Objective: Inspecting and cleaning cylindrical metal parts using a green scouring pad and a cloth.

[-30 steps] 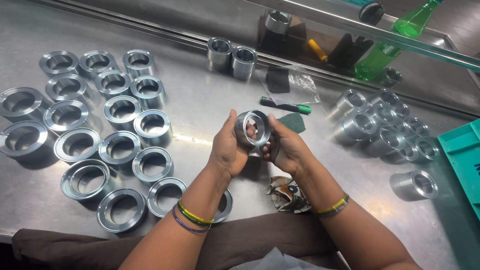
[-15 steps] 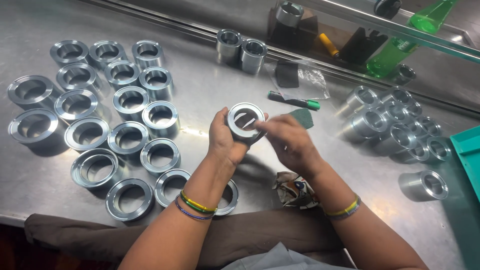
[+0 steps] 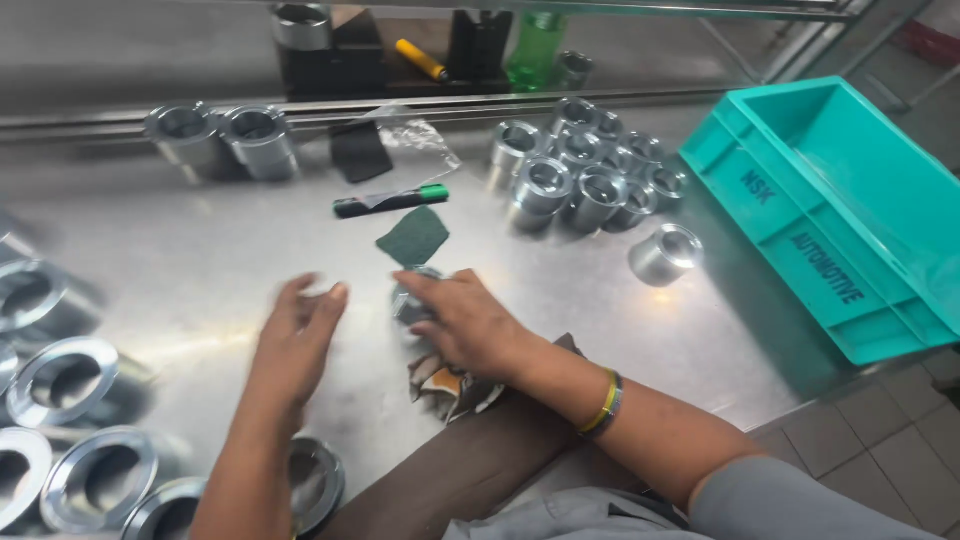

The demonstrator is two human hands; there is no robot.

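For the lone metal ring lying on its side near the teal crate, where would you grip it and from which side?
Probably from above, across its curved outer wall. The lone metal ring lies tipped on the steel table, its open bore facing up and right, apart from the ring cluster and short of the teal crate. A grip with one finger in the bore and thumb on the outer wall would also suit.

Metal ring (image 3: 408,300) half hidden under right hand (image 3: 468,322).
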